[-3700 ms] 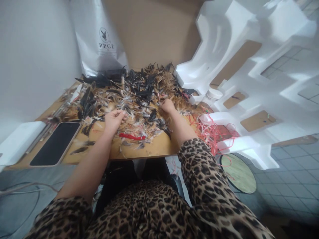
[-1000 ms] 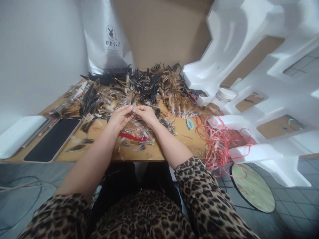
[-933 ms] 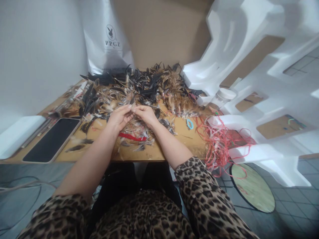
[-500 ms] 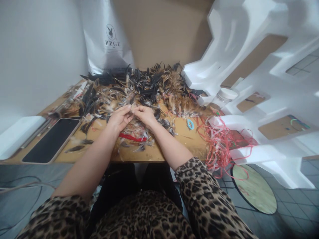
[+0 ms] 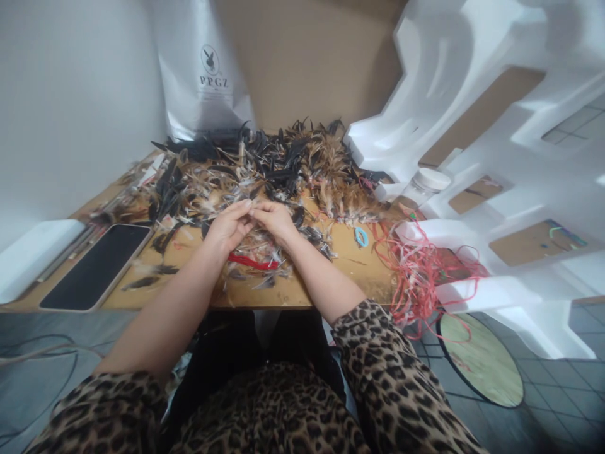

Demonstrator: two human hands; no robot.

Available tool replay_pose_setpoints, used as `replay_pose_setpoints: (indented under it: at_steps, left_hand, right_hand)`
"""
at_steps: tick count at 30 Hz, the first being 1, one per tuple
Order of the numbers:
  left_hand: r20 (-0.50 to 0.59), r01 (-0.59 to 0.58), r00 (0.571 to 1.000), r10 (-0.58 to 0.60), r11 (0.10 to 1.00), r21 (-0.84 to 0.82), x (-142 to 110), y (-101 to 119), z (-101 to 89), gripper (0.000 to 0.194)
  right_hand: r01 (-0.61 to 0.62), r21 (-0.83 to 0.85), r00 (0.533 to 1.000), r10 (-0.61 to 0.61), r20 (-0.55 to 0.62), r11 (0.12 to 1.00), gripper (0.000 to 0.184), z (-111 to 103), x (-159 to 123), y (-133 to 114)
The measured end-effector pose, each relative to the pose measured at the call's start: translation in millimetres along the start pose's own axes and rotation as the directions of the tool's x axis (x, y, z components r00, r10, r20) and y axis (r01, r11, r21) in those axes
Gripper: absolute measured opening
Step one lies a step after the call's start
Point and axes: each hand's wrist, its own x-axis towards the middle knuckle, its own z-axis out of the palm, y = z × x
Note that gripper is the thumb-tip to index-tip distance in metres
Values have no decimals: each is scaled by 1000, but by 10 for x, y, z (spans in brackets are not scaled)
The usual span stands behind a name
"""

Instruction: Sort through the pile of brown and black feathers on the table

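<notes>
My left hand point(image 5: 230, 227) and my right hand point(image 5: 275, 222) meet fingertip to fingertip over the middle of a feather pile point(image 5: 217, 170). Both are closed in a pinch, thumbs and forefingers pressed together. Whatever sits between the fingertips is too small and hidden to make out; feather tips show just beyond them. Black feathers point(image 5: 283, 176) and brown feathers point(image 5: 326, 151) lie behind the hands. Just below my hands a bundle of red strings point(image 5: 253, 261) rests on the wooden table point(image 5: 350, 271) among small loose feathers.
At the left lie a phone point(image 5: 97, 268) and a white box point(image 5: 38, 258). To the right are a blue ring point(image 5: 361, 236), tangled pink strings point(image 5: 418, 277), a lidded jar point(image 5: 425, 184) and large white foam packing point(image 5: 477, 132). A silver bag point(image 5: 208, 107) stands behind.
Since the earliest frame my hands have come together from apart, the right one moving in from the brown feathers. Over the last second they stay joined, with only small finger shifts.
</notes>
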Motion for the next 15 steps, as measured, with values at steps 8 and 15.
replay_pose_setpoints:
  at_steps: [8, 15]
  left_hand:
    - [5, -1, 1000, 1, 1000, 0, -26, 85, 11, 18]
    - [-18, -27, 999, 31, 984, 177, -42, 95, -4, 15]
  right_hand:
    - [33, 54, 999, -32, -5, 998, 27, -68, 51, 0]
    - [154, -163, 986, -161, -31, 975, 19, -208, 97, -4]
